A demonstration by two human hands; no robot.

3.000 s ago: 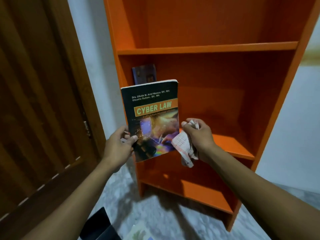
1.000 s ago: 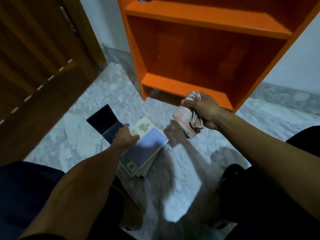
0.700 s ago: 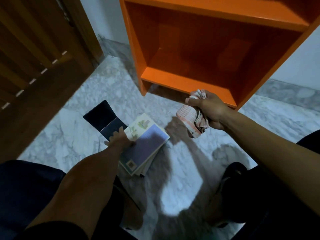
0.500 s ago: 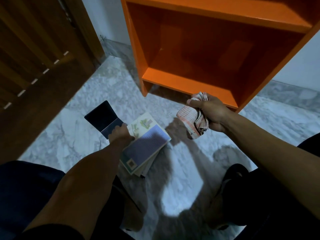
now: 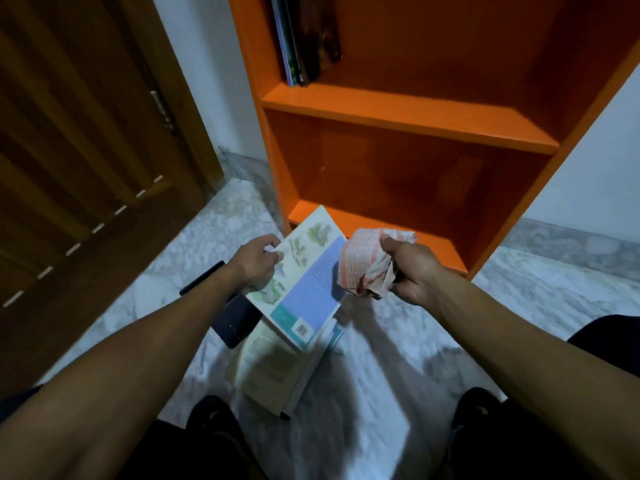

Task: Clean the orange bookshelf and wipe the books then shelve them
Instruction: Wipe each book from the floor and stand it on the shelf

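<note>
My left hand (image 5: 255,264) grips the left edge of a pale book with a blue back panel (image 5: 304,282), held tilted above the floor. My right hand (image 5: 412,268) is closed on a crumpled red-and-white cloth (image 5: 363,263), which touches the book's right edge. Below it more books (image 5: 273,368) lie stacked on the marble floor, next to a dark flat book (image 5: 235,320). The orange bookshelf (image 5: 408,112) stands ahead, with several books (image 5: 304,39) upright at the left of its upper shelf. Its lower compartments hold nothing.
A brown wooden door (image 5: 76,143) stands open at the left, close to the shelf's side. White wall (image 5: 588,161) and a marble skirting run behind. My dark-trousered legs (image 5: 519,438) frame the floor stack at the bottom.
My left hand has lifted the top book off the floor stack. My right hand has brought the cloth against it. The view has tilted up, showing the shelved books.
</note>
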